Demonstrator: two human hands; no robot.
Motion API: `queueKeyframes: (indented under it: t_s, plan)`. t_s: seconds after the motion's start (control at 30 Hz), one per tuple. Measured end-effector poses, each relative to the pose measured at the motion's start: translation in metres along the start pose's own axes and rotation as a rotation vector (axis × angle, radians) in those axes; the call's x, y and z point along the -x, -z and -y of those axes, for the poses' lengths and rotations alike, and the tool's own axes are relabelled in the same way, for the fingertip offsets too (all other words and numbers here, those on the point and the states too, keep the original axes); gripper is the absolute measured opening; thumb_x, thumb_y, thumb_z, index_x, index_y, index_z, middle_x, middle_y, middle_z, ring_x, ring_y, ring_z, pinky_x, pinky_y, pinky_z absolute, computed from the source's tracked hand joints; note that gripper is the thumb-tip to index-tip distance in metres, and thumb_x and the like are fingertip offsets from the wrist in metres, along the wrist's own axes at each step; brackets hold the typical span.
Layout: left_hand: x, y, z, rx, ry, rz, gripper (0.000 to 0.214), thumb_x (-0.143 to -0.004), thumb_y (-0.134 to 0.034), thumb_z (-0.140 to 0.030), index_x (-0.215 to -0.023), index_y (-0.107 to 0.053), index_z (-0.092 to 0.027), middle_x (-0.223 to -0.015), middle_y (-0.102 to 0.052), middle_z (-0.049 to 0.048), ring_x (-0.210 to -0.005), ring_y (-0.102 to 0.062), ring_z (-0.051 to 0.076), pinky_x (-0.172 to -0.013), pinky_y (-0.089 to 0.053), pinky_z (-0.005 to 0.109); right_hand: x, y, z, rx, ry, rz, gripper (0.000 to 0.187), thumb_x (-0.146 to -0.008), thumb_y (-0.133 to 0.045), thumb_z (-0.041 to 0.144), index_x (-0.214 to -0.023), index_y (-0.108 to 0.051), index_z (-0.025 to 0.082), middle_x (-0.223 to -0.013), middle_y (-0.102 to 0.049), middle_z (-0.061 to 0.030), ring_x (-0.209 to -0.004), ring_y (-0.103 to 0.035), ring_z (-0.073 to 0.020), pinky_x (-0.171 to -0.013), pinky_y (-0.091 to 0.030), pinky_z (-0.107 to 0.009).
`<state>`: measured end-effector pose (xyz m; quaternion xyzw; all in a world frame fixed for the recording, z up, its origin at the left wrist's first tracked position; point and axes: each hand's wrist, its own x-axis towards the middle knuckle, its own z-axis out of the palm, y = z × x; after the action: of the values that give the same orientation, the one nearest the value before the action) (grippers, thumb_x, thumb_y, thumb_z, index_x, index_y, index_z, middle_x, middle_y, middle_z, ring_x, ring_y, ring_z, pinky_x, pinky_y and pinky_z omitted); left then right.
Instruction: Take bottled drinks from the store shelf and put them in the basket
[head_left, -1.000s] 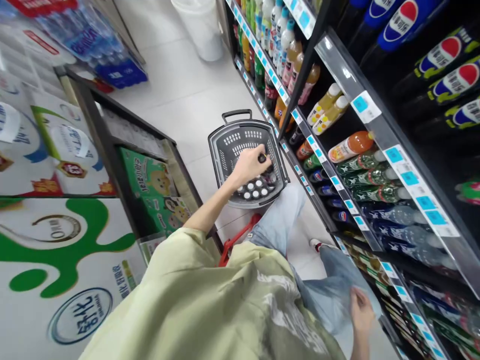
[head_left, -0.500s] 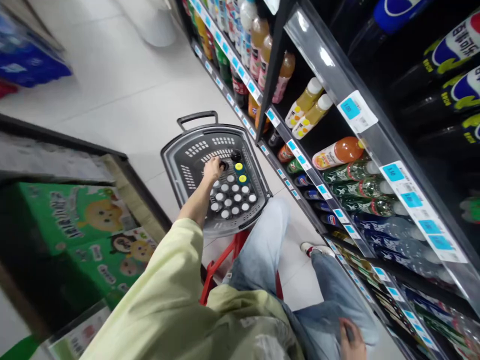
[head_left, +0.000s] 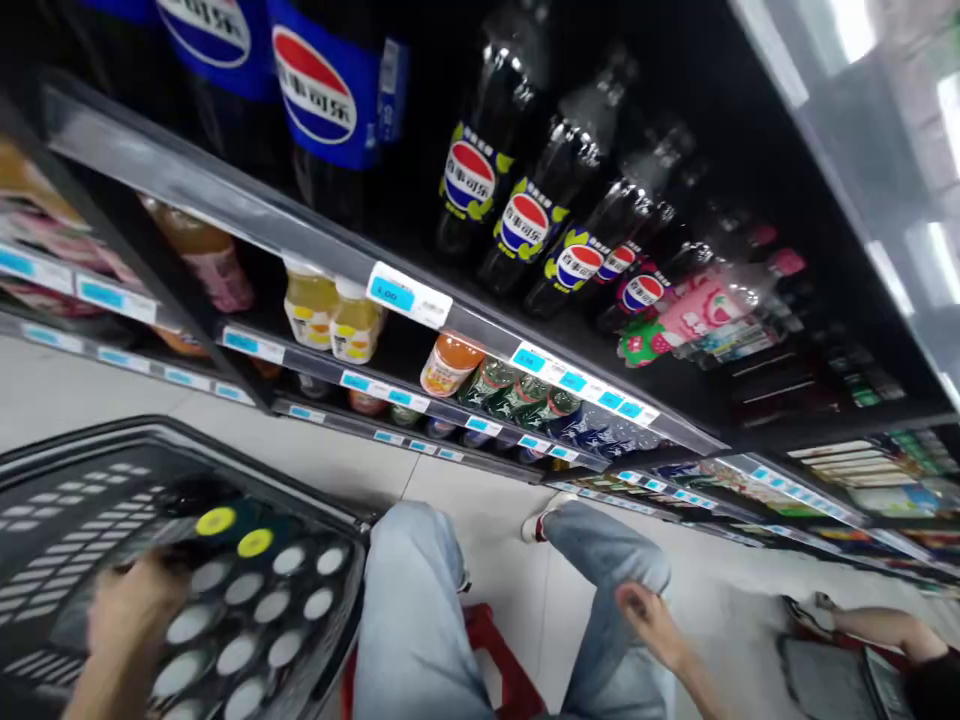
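At the lower left, my left hand (head_left: pixel 135 600) reaches into a dark grey shopping basket (head_left: pixel 247 455). Motion blurs it, but its fingers are closed around the top of a dark-capped bottle (head_left: pixel 180 556). Beside it in the basket stand several upright bottles with white caps (head_left: pixel 271 606), and two with yellow caps (head_left: pixel 255 543). Another dark bottle top (head_left: pixel 187 495) sits by the basket's far side. My right hand (head_left: pixel 649 620) rests on my right knee, its fingers curled in a loose fist with no object visible in them.
A drinks shelf (head_left: pixel 300 235) runs across in front, holding Pepsi bottles (head_left: pixel 525 215), juice bottles (head_left: pixel 330 315) and price tags. Below me is a red stool (head_left: pixel 510 660). Another person's arm (head_left: pixel 881 628) and shoes show at the far right, beside a dark grey bin-like object (head_left: pixel 821 680).
My view has swung right toward the shelf, so the basket now sits at lower left. My left hand is still in the basket at the dark bottle; my right hand stays on my knee.
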<state>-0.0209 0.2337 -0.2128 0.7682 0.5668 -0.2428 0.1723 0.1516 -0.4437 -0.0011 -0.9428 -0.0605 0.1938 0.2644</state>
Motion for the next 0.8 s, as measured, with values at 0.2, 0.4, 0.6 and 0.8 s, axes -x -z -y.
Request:
queueKeyframes:
  t_s: [0.2, 0.4, 0.6, 0.8]
  plan:
    - [0.043, 0.002, 0.006, 0.276, -0.139, -0.385, 0.037, -0.081, -0.034, -0.044, -0.098, -0.065, -0.03, -0.089, -0.07, 0.0041, -0.101, -0.07, 0.03, -0.076, -0.057, 0.035, -0.027, 0.019, 0.048, -0.011, 0.161, -0.101, 0.035, -0.087, -0.066, 0.058, -0.1, -0.081, 0.03, -0.099, -0.083, -0.0082, -0.095, -0.08, -0.0367, -0.087, -0.066, -0.058]
    - [0.196, -0.04, -0.004, 0.825, -0.544, -0.401, 0.021, -0.076, -0.054, -0.036, -0.091, -0.07, -0.035, -0.093, -0.071, 0.0048, -0.104, -0.068, 0.038, -0.097, -0.057, 0.055, -0.064, 0.063, 0.138, -0.182, 0.424, -0.329, 0.039, -0.094, -0.07, 0.05, -0.123, -0.07, 0.023, -0.123, -0.077, -0.0121, -0.104, -0.076, -0.0256, -0.089, -0.065, -0.044]
    - [0.325, -0.132, -0.03, 0.606, -0.84, -0.247, 0.034, -0.088, -0.056, -0.032, -0.115, -0.076, -0.036, -0.151, -0.063, 0.0069, -0.149, -0.05, 0.043, -0.122, -0.044, 0.067, -0.15, 0.102, 0.248, -0.522, 0.607, -0.709, 0.074, -0.081, -0.083, 0.056, -0.138, -0.049, 0.024, -0.145, -0.062, -0.0171, -0.12, -0.069, -0.0265, -0.097, -0.061, -0.045]
    - [0.331, -0.084, -0.033, 0.398, -0.919, -0.176, 0.037, -0.089, -0.051, -0.018, -0.114, -0.077, -0.029, -0.152, -0.065, 0.01, -0.15, -0.053, 0.037, -0.123, -0.048, 0.059, -0.232, 0.124, 0.342, -0.518, 0.383, -0.797, 0.092, -0.065, -0.085, 0.058, -0.137, -0.048, 0.015, -0.141, -0.064, -0.0231, -0.12, -0.068, -0.0323, -0.101, -0.057, -0.045]
